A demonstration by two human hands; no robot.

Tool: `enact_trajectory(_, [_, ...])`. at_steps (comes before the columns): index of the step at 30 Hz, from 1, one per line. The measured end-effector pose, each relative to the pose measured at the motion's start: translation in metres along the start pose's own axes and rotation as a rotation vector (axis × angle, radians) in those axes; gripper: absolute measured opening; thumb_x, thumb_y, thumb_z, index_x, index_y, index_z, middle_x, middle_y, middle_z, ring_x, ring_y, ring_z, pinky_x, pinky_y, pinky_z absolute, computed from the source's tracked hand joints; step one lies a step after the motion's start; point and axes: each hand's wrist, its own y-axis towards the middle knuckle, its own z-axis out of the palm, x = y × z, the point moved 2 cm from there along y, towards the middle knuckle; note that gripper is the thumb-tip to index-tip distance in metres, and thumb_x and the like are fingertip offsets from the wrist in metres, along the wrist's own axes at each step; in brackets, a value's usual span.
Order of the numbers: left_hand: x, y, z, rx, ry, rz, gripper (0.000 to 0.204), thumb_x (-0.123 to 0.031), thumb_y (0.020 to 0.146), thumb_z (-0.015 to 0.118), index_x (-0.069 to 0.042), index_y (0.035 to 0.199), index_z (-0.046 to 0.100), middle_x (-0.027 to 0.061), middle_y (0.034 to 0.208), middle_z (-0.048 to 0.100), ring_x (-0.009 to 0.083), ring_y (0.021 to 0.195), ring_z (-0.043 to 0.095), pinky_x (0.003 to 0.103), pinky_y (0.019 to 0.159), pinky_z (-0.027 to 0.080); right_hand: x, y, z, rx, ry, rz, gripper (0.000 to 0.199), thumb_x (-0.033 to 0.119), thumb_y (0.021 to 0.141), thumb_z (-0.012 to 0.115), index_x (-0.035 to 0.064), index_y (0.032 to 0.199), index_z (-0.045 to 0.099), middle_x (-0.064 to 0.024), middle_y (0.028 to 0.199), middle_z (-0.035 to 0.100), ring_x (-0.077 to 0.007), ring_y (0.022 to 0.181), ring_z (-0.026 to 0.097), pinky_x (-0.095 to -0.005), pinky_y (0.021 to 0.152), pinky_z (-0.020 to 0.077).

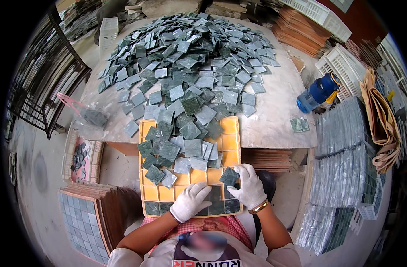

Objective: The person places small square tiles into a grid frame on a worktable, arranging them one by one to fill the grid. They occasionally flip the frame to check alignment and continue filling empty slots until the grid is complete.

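A yellow gridded tray (230, 141) leans from the table's front edge over my lap. Dark green square stone tiles fill its bottom row, such as a seated tile (151, 208), and part of the row above. Loose tiles (193, 148) lie heaped over its upper half. My white-gloved right hand (249, 188) pinches a dark green tile (229, 176) above the tray's right side. Over the lower middle rests my gloved left hand (190, 203), fingers extended and thumb apart, beside the seated tiles. Nothing shows in its grasp.
A big pile of tiles (185, 49) covers the table's (274, 129) far part. A blue bottle (317, 93) and a small tile pack (299, 125) sit at right. Wrapped tile stacks (339, 173) stand right; boards with tiles (85, 222) stand left, below a crate of fragments (95, 162).
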Motion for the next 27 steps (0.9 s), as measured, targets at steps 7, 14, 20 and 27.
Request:
enact_trajectory(7, [-0.005,0.009,0.009,0.017,-0.053,0.005,0.049,-0.021,0.070,0.075,-0.007,0.113,0.058,0.0152,0.116,0.054,0.0352,0.098,0.056,0.041,0.083,0.049,-0.012,-0.021,-0.003,0.140,0.582,0.212,0.043,0.016,0.084,0.063,-0.0020,0.122,0.052,-0.0143,0.104,0.060,-0.0214,0.078,0.065,-0.0309,0.069,0.0542])
enact_trajectory(14, [0.002,-0.016,-0.037,-0.132,-0.245,-0.201,0.039,-0.016,0.078,0.072,-0.004,0.112,0.059,0.0187,0.115,0.056,0.0365,0.101,0.058,0.040,0.085,0.049,-0.014,-0.015,0.014,0.174,1.121,0.538,0.029,0.011,0.094,0.048,-0.0036,0.118,0.056,-0.0066,0.087,0.063,-0.0104,0.067,0.061,-0.0222,0.058,0.0506])
enact_trajectory(20, [0.030,-0.058,-0.074,-0.313,-0.224,-0.447,0.030,-0.007,0.075,0.069,-0.002,0.104,0.062,0.0152,0.101,0.061,0.0289,0.081,0.063,0.034,0.072,0.051,0.036,0.004,0.035,0.210,0.665,0.102,0.024,0.008,0.089,0.055,0.0034,0.111,0.062,-0.0097,0.078,0.064,-0.0150,0.064,0.062,-0.0275,0.059,0.0500])
enact_trajectory(27, [0.028,-0.073,-0.077,-0.364,-0.161,-0.424,0.030,-0.004,0.073,0.070,-0.003,0.102,0.063,0.0145,0.101,0.061,0.0307,0.081,0.062,0.036,0.071,0.052,0.057,0.010,0.058,0.134,0.111,-0.193,0.027,0.018,0.082,0.065,0.0091,0.108,0.063,-0.0091,0.095,0.059,-0.0279,0.085,0.061,-0.0369,0.073,0.0501])
